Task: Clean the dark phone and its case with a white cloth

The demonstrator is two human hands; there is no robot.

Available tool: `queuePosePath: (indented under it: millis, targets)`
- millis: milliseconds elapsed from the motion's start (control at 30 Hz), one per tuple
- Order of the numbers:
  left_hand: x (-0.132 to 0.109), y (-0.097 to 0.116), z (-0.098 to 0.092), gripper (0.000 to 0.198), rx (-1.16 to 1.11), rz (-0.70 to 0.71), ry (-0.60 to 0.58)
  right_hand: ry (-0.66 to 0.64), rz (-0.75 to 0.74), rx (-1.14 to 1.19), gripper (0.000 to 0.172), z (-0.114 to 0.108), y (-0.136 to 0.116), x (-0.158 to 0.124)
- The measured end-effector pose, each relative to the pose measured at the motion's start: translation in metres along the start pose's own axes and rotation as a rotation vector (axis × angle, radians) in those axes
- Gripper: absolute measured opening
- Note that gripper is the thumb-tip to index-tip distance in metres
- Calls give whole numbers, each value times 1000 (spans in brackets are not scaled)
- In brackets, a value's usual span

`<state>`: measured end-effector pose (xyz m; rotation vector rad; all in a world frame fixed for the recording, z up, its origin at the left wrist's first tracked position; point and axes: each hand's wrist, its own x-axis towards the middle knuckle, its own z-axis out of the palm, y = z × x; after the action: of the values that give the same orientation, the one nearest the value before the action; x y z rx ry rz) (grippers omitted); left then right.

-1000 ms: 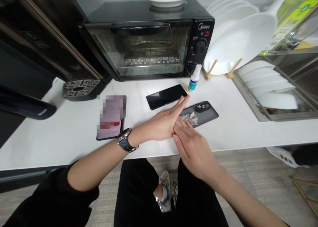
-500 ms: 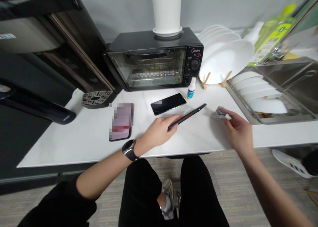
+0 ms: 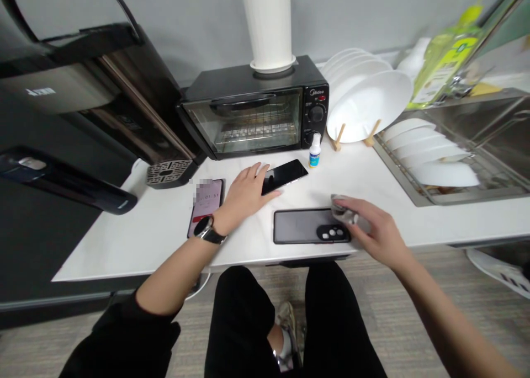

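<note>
Two bare hands work above a white table [image 3: 124, 245]. At the left, a phone with a lit screen [image 3: 211, 194] lies partly behind the wrist that wears a dark watch [image 3: 203, 228]. Next comes the left hand [image 3: 244, 193], open, thumb and fingers spread about the left end of a black phone [image 3: 290, 174], which lies flat on the table in front of a toaster oven [image 3: 248, 121]. Nearer the table's front edge, a grey phone case [image 3: 296, 227] lies flat, its camera cutouts toward the right. Just beyond the black phone's right end, a small spray bottle [image 3: 314, 153] stands upright. Further right, the right hand [image 3: 379, 229] pinches a crumpled wipe [image 3: 342, 209] over the case's right end; whether the wipe touches it, I cannot tell. White bowls [image 3: 443, 175] sit at the far right.
</note>
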<state>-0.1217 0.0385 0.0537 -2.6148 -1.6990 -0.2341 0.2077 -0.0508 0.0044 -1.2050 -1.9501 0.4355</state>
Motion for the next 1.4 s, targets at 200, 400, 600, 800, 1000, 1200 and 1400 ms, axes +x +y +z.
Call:
queuePosePath:
  millis: [200, 400, 600, 800, 1000, 1200, 1400]
  targets:
    - [15, 3, 21, 52, 36, 75, -49, -169, -196, -267, 40, 15, -6, 16]
    - [6, -1, -12, 36, 19, 40, -24, -71, -166, -269, 40, 33, -1, 43]
    - [-22, 7, -31, 27, -729, -118, 44, 161, -109, -211, 42, 32, 3, 38]
    - [-33, 35, 4, 31, -811, -180, -83, -7, -186, -206, 44, 35, 0, 42]
    - [-50, 50, 7, 46, -231, -198, 32, -123, -213, -225, 46, 37, -1, 45]
    - [-89, 41, 18, 87, -268, -130, 121, -109, -188, -184, 42, 35, -1, 44]
    - [-102, 47, 28, 83, -386, -163, 215, 134, -36, -165, 40, 26, -2, 40]
